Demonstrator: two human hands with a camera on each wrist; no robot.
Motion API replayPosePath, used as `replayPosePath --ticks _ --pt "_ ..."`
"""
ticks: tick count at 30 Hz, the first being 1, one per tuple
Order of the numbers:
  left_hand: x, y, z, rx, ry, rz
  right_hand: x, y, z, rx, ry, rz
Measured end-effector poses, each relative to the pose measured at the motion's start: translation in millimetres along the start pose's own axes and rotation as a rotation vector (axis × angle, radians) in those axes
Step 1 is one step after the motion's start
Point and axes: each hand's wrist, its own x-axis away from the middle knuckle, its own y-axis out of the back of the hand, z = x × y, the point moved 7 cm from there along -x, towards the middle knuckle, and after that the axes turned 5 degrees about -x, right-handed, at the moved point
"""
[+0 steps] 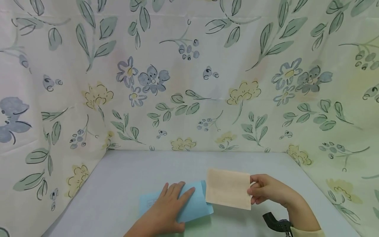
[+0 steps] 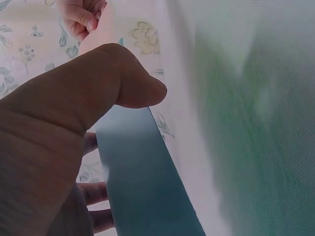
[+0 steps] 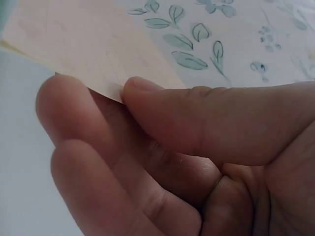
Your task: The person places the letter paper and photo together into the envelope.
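My left hand holds a light blue envelope, with its fingers spread over the top face and the thumb at the near edge. Faint printed lines show on the envelope's left part. In the left wrist view, the thumb lies in front of the blue paper and the other fingers pass behind it. A plain peach sheet of paper is pinched at its right edge by my right hand. Its left edge overlaps the envelope's right end in the head view. The right wrist view shows the thumb pressing the peach paper against the fingers.
A white tabletop lies beneath, with a greenish tint near its front. Floral cloth hangs behind and along both sides. A black device is strapped at my right wrist.
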Motion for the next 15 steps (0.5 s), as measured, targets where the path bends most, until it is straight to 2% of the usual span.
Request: replayPosePath --ticks 15 --pt "0.7 4.0 1.4 -0.045 0.001 -0.044 1.4 -10.2 4.3 0.05 -0.014 0.037"
